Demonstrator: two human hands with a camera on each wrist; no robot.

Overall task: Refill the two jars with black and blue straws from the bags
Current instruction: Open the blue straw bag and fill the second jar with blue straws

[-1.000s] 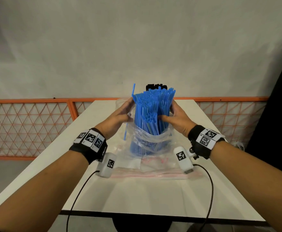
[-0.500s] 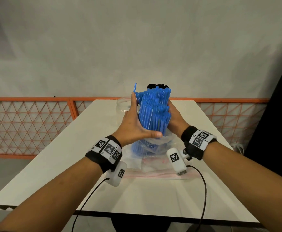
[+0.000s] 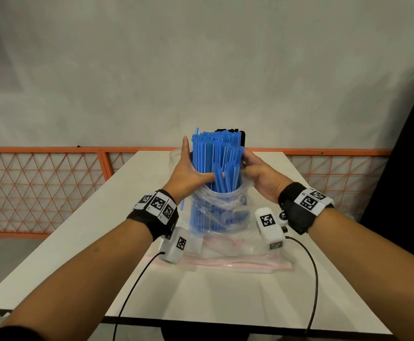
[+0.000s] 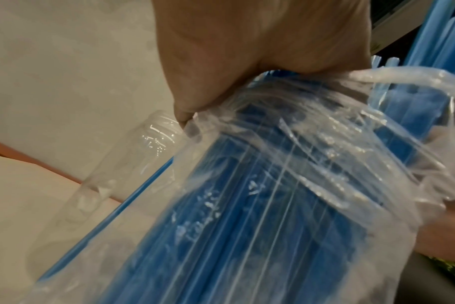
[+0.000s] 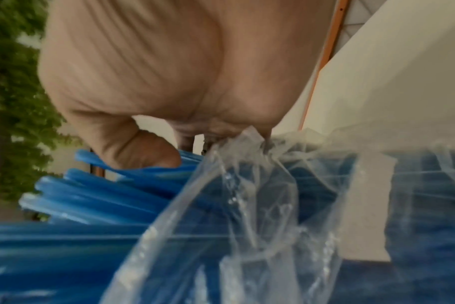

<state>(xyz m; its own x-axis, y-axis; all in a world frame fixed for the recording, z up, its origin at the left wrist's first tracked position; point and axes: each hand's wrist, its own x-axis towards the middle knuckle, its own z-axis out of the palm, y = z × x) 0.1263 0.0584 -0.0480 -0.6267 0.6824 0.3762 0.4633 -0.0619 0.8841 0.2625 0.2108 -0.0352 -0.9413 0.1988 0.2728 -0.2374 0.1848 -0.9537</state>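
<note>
A thick bundle of blue straws (image 3: 215, 153) stands upright in a clear plastic bag (image 3: 215, 212) on the white table (image 3: 201, 296). My left hand (image 3: 188, 173) grips the bundle from the left above the bag's mouth, with its thumb across the front. On the right, my right hand (image 3: 257, 173) pinches the bag's rim (image 5: 247, 139), and its thumb touches the straws (image 5: 104, 195). Right behind the bundle, black straws (image 3: 228, 130) show their tops. A clear empty jar (image 3: 176, 155) (image 4: 143, 156) stands behind my left hand. One loose blue straw (image 4: 133, 195) leans outside the bag.
A flat empty zip bag (image 3: 225, 264) lies on the table in front of the straw bag. Cables run from both wrist cameras over the near table edge. An orange lattice railing (image 3: 41, 183) runs behind the table, and a dark panel (image 3: 410, 168) stands at the right.
My left hand came in from the left side and closed around the fanned straws, gathering them into a tighter bundle. My right hand shifted down to the bag's rim.
</note>
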